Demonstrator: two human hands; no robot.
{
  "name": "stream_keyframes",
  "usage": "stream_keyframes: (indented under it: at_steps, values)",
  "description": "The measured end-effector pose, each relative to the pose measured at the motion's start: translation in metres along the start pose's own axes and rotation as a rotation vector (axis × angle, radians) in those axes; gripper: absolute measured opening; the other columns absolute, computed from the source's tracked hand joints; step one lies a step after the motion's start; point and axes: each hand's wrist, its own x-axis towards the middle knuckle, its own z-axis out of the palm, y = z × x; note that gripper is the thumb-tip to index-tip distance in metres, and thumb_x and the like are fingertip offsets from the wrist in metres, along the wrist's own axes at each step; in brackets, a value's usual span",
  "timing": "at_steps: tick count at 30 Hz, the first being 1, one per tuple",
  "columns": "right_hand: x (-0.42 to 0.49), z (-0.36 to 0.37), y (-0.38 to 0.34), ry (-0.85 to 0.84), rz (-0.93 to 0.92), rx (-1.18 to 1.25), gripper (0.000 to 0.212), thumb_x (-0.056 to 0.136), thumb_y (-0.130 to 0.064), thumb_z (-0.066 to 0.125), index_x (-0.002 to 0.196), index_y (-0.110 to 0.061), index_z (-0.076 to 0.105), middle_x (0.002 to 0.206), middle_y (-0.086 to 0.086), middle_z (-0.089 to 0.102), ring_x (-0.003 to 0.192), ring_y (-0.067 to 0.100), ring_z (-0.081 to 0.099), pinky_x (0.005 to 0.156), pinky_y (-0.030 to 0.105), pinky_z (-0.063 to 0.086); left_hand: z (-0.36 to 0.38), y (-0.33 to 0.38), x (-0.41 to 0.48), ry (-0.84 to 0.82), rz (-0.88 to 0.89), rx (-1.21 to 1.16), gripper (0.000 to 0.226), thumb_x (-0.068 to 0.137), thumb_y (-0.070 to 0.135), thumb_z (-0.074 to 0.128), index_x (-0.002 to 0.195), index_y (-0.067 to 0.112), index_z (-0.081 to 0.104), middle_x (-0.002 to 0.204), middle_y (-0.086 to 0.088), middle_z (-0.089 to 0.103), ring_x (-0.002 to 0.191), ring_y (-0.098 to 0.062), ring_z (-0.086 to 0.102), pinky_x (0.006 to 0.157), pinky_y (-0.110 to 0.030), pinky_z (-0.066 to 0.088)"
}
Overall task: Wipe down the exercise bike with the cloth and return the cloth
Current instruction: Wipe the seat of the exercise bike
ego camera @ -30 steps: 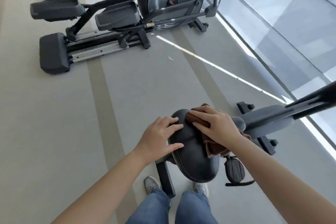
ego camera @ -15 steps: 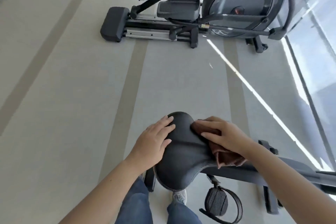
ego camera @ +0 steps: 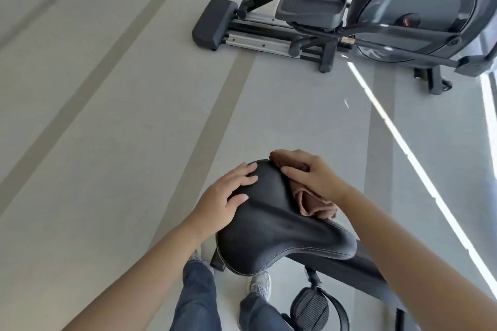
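Observation:
The exercise bike's black saddle (ego camera: 274, 234) fills the lower middle of the view, with the bike's dark frame (ego camera: 357, 274) and a strapped pedal (ego camera: 310, 312) below it. My left hand (ego camera: 223, 201) lies flat on the saddle's left side, fingers spread, holding nothing. My right hand (ego camera: 312, 174) presses a brown cloth (ego camera: 312, 203) against the saddle's far right edge; part of the cloth hangs bunched below my palm.
A dark grey elliptical trainer (ego camera: 349, 13) stands on the floor ahead, with its rails and footplates toward the left. A glass wall runs along the right edge. The grey floor (ego camera: 107, 142) has beige stripes. My jeans and shoes show under the saddle.
My right hand has slid the cloth toward the saddle's far end. The view has swung left, shifting the elliptical trainer to the right. My left hand stays on the saddle.

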Motion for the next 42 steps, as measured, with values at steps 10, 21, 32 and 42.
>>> stream_keyframes:
  at_steps: [10, 21, 32, 42]
  values:
    - [0.040, 0.002, -0.022, -0.159, 0.107, 0.081, 0.018, 0.089, -0.026, 0.061, 0.103, -0.035, 0.067, 0.109, -0.016, 0.066, 0.100, -0.007, 0.058, 0.088, 0.008, 0.040, 0.001, 0.001, 0.000, 0.001, -0.130, -0.220, 0.045, 0.081, 0.000, 0.053, 0.110, 0.034, 0.056, 0.130, 0.036, 0.044, 0.132, 0.003, 0.031, 0.108, -0.014, 0.022]
    - [0.005, 0.001, -0.008, -0.031, 0.090, 0.048, 0.027, 0.092, -0.020, 0.056, 0.117, -0.031, 0.060, 0.115, -0.018, 0.061, 0.109, -0.001, 0.055, 0.103, 0.021, 0.036, 0.000, 0.017, -0.002, 0.035, -0.302, -0.479, 0.053, 0.082, -0.014, 0.055, 0.117, 0.025, 0.056, 0.136, 0.010, 0.047, 0.131, 0.000, 0.035, 0.113, -0.028, 0.023]
    - [-0.139, -0.016, 0.034, 0.151, 0.168, 0.109, 0.027, 0.089, -0.017, 0.059, 0.107, -0.036, 0.065, 0.107, -0.010, 0.067, 0.101, -0.001, 0.059, 0.094, 0.017, 0.040, 0.016, 0.026, -0.006, 0.074, -0.203, -0.075, 0.055, 0.077, 0.008, 0.073, 0.116, 0.039, 0.050, 0.139, 0.026, 0.032, 0.133, 0.003, 0.024, 0.110, -0.020, 0.023]
    - [-0.112, -0.005, 0.021, 0.179, 0.166, 0.132, 0.022, 0.088, -0.018, 0.063, 0.099, -0.035, 0.069, 0.105, -0.010, 0.065, 0.098, -0.002, 0.059, 0.088, 0.011, 0.039, 0.018, 0.026, -0.006, 0.091, -0.207, -0.101, 0.055, 0.076, 0.007, 0.073, 0.114, 0.041, 0.052, 0.137, 0.028, 0.034, 0.131, 0.004, 0.029, 0.111, -0.029, 0.026]
